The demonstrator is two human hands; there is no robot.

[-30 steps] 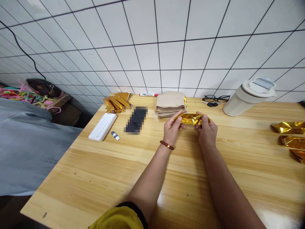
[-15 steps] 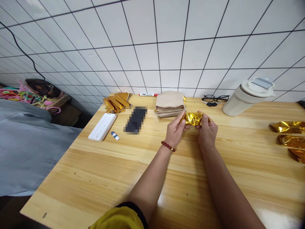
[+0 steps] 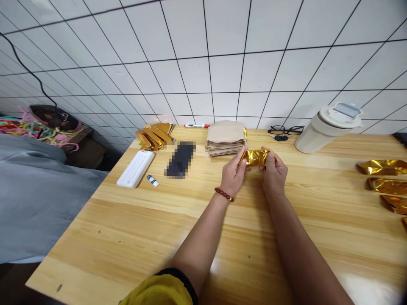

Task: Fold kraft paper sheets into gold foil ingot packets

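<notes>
Left hand and right hand are closed on opposite ends of one gold foil piece, thumbs on the near face; the piece is located in front of the paper stack, near its right corner. Behind the work area stands a white tiled wall. A wooden table extends below the hands, with grey cloth beyond its left edge. A lidded tumbler stands at the right rear. The brown paper stack lies near the wall. Further foil pieces lie apart at the right edge. At left are gold strips, a white case and a pixelated dark object. Eyeglasses lie left of the tumbler; a marker lies left of the stack. A small tube lies beside the case.
</notes>
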